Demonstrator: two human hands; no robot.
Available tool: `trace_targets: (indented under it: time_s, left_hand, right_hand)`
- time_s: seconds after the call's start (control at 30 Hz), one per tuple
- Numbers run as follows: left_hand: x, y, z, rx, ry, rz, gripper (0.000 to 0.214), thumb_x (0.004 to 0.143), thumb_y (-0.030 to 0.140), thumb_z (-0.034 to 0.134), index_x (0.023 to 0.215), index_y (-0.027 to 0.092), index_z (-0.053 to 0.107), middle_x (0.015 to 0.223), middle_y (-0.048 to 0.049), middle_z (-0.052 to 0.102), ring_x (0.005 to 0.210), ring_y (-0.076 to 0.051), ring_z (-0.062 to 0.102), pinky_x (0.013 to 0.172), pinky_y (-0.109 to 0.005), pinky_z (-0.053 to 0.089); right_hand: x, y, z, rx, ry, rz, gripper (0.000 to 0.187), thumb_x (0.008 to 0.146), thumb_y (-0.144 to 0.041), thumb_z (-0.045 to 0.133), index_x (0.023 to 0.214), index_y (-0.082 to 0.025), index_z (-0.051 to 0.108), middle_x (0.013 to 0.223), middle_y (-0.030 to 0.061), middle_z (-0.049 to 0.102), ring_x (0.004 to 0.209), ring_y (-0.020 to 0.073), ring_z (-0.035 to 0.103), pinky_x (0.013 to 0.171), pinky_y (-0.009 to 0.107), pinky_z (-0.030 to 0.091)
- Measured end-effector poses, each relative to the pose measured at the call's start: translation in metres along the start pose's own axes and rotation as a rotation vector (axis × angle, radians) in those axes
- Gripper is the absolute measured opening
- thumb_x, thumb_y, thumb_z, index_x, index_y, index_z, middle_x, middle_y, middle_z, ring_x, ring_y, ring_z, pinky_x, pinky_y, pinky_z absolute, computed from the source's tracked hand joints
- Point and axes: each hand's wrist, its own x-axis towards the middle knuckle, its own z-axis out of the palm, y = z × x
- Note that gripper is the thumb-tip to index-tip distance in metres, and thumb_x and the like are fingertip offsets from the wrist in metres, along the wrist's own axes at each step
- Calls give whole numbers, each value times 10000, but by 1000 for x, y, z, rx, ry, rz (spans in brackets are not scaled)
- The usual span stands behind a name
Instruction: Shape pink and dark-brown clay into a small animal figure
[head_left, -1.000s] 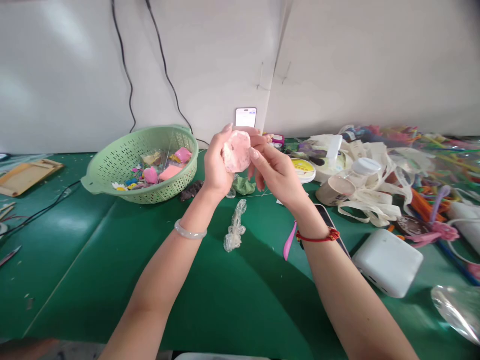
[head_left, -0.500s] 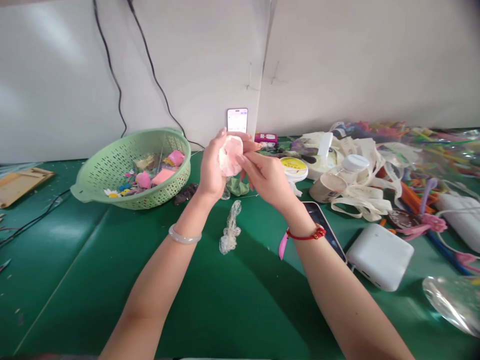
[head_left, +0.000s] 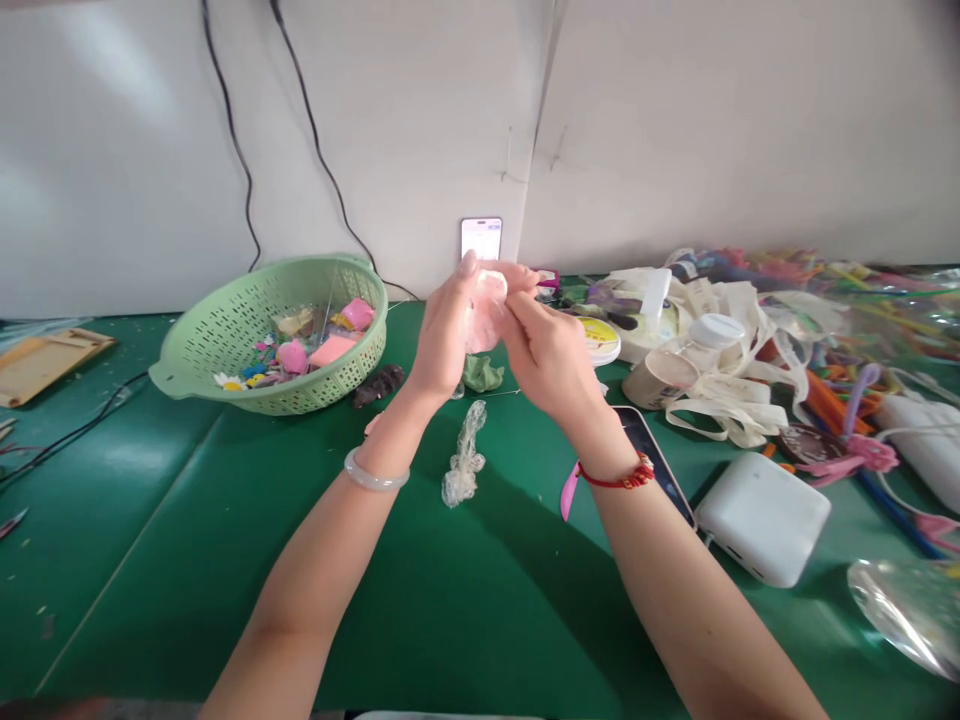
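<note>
We keep both hands together above the green tabletop (head_left: 142, 590), the left hand (head_left: 446, 335) and the right hand (head_left: 544, 360) closed on a soft pink lump (head_left: 486, 315) from either side, holding it up in the air with much of it hidden by the fingers. Light, even pressure seems best here, as the lump looks soft and a hard pinch could dent it. A glassy bangle (head_left: 376, 472) circles our left wrist and a red cord bracelet (head_left: 619, 478) our right. Just below lie crumpled clear film (head_left: 463, 462) and a pink spatula (head_left: 568, 492), with a green lump (head_left: 482, 373) and a dark brown lump (head_left: 379, 385) beyond. A smartphone (head_left: 652, 462) and a white box (head_left: 763, 520) sit to the right, and a green plastic basket (head_left: 191, 365) holds colourful craft pieces to the left. Cream ribbons (head_left: 724, 395) sprawl farther right, and another phone (head_left: 481, 238) leans against the white wall (head_left: 750, 130).
</note>
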Motion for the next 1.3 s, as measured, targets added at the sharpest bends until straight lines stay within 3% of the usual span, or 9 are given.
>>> trace_targets:
  time_s: [0.1, 0.3, 0.53, 0.7, 0.77, 0.87, 0.93, 1.1, 1.3]
  left_hand:
    - [1, -2, -2, -5, 21, 3, 509, 1007, 579, 421, 896, 203, 745, 1019, -105, 777, 1111, -317, 726, 1027, -496, 557]
    - [5, -3, -8, -40, 63, -65, 581, 968, 677, 406, 914, 197, 729, 1034, -133, 763, 1296, -349, 625, 1056, -515, 540]
    - [3, -7, -3, -4, 59, -76, 548, 963, 665, 427, 910, 201, 713, 1023, -132, 763, 1277, -353, 638, 1010, -523, 567]
    - [5, -7, -9, 30, 118, -55, 564, 954, 684, 428, 874, 205, 713, 956, -129, 766, 1278, -351, 637, 1017, -504, 569]
    - [6, -7, -11, 37, 126, -65, 556, 948, 692, 437, 894, 213, 714, 951, -117, 767, 1296, -355, 623, 1044, -512, 552]
    - [6, -8, -11, -14, 66, -82, 533, 973, 652, 410, 917, 224, 722, 964, -103, 774, 1274, -369, 636, 1048, -552, 541]
    - [5, -8, -8, -33, 16, -87, 503, 987, 608, 396, 907, 239, 728, 977, -93, 782, 1250, -363, 651, 1061, -559, 531]
    - [-1, -5, -1, 26, -65, -53, 484, 993, 566, 377, 879, 262, 736, 927, -75, 781, 1187, -324, 683, 1020, -499, 572]
    - [-3, -12, -4, 87, -62, -35, 494, 986, 584, 384, 944, 273, 765, 920, -74, 771, 1073, -277, 721, 962, -456, 607]
  right_hand:
    - [1, -1, -2, 41, -23, 29, 329, 1038, -365, 403, 739, -244, 336, 633, -7, 454, 541, 132, 376, 543, 283, 288]
    - [1, 2, -2, 474, -133, 247, 409, 1034, -567, 385, 794, -247, 470, 519, -52, 445, 427, 129, 450, 484, 273, 359]
    - [1, 4, -2, 193, -40, 49, 430, 1051, -424, 421, 671, -236, 347, 565, -25, 451, 520, 127, 397, 574, 299, 341]
    - [4, -2, -13, 316, -16, 155, 339, 1030, -373, 475, 726, -234, 421, 589, -32, 464, 504, 116, 404, 528, 281, 315]
    - [5, -8, -20, 547, -92, 249, 307, 1005, -359, 520, 740, -237, 424, 557, -53, 453, 452, 95, 375, 474, 258, 292]
    - [6, -20, -25, 891, -437, 332, 304, 957, -331, 594, 736, -240, 406, 457, -101, 385, 372, 64, 287, 403, 226, 224]
    - [5, -24, -23, 1036, -572, 383, 316, 911, -269, 631, 728, -243, 375, 426, -127, 330, 357, 47, 242, 383, 204, 180]
    - [5, -21, -14, 1217, -611, 524, 275, 819, -129, 560, 697, -248, 344, 393, -135, 317, 332, 35, 184, 333, 174, 140]
    - [4, -14, -6, 1253, -568, 526, 244, 837, -134, 529, 719, -248, 349, 406, -134, 327, 324, 38, 200, 329, 171, 163]
